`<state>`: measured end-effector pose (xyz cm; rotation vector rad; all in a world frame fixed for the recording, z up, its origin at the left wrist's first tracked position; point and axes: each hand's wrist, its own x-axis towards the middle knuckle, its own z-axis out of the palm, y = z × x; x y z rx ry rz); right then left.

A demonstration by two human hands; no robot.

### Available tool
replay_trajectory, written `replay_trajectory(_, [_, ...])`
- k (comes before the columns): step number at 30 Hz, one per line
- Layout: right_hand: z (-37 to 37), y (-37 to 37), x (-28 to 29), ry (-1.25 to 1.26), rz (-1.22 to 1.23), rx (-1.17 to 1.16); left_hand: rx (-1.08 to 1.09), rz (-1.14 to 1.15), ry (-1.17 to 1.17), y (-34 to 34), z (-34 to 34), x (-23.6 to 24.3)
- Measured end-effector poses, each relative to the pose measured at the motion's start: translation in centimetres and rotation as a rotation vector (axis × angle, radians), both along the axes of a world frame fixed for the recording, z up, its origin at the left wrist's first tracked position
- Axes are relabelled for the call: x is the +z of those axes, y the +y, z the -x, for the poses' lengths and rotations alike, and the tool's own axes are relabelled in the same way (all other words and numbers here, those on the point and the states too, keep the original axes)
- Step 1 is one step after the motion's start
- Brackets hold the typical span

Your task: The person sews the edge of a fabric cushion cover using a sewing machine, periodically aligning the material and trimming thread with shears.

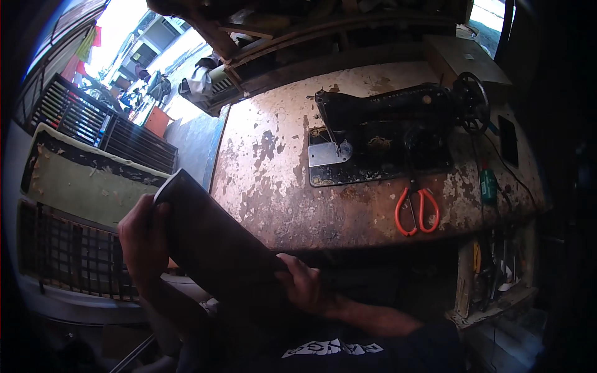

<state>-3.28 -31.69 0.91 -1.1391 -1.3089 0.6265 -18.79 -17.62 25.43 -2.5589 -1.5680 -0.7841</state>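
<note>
A long dark flat piece (214,233) with a pale edge at its upper end slants in front of my body; its material is too dark to tell. My left hand (142,235) grips its upper left end, thumb on the near face and fingers behind. Lower down, my right hand (303,283) pinches its right edge, some fingers hidden. Beyond the piece is a worn table (261,174) with peeling paint. On it stands a black sewing machine (385,112) with a handwheel at its right. Scissors (418,211) with orange-red handles lie before the machine's base.
A small green bottle or spool (488,185) and a dark phone-like slab (508,142) lie to the right, near a thin cable. A cardboard box (466,59) sits at the back right. A wooden tool rack (497,273) hangs below. Left stands a worn pale bench (87,180).
</note>
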Motion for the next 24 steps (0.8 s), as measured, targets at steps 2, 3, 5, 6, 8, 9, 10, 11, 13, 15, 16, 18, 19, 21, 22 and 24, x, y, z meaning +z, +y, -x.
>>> replay_trajectory(2, [-1.3,0.3,-0.1,0.055,0.052,-0.134,-0.159,-0.134,0.076,3.0,-5.8,-0.2])
replay_trajectory(3, [-1.6,0.5,-0.1,0.053,0.056,-0.142,-0.230,-0.151,0.073,4.2,-8.7,-0.4])
replay_trajectory(5, [-0.8,0.9,0.7,0.036,0.021,-0.374,-0.452,-0.132,0.227,7.0,-11.8,0.0])
replay_trajectory(6, [-1.3,0.8,-0.4,-0.096,0.053,-0.490,-0.570,-0.061,0.228,9.7,-13.7,-2.3])
replay_trajectory(8, [-2.5,0.4,-1.6,-0.036,0.190,-0.516,-0.647,0.093,0.297,14.1,-16.9,-9.0])
replay_trajectory(9, [-2.8,0.1,-1.9,0.050,0.275,-0.485,-0.717,0.162,0.276,16.2,-17.6,-13.3])
replay_trajectory(10, [-2.5,-0.5,-2.6,0.049,0.312,-0.472,-0.721,0.151,0.324,16.4,-18.1,-16.2])
replay_trajectory(11, [-2.7,-1.0,-2.9,0.056,0.366,-0.442,-0.665,0.090,0.357,14.9,-18.5,-18.5])
replay_trajectory(13, [-1.4,-1.9,-4.7,0.056,0.352,-0.412,-0.719,0.080,0.275,12.7,-16.9,-21.1])
replay_trajectory(15, [-1.5,-1.5,-4.3,-0.023,0.253,-0.488,-0.720,0.220,0.191,9.9,-16.1,-22.2])
replay_trajectory(16, [-1.7,-1.7,-3.9,0.097,0.355,-0.408,-0.720,0.236,0.193,9.0,-16.1,-22.8])
replay_trajectory(18, [-2.1,-1.8,-3.9,0.185,0.446,-0.327,-0.737,0.224,0.265,7.6,-16.3,-23.6])
replay_trajectory(19, [-2.1,-2.0,-4.0,0.188,0.456,-0.315,-0.727,0.236,0.267,7.2,-16.4,-24.1])
replay_trajectory(21, [-2.2,-1.9,-4.3,0.111,0.424,-0.334,-0.684,0.220,0.333,6.8,-16.6,-24.7])
replay_trajectory(22, [-2.2,-1.8,-4.5,0.084,0.411,-0.342,-0.687,0.198,0.327,6.9,-16.5,-24.8])
replay_trajectory(24, [-2.3,-1.6,-4.6,0.103,0.296,-0.356,-0.683,0.220,0.319,7.2,-16.6,-24.6])
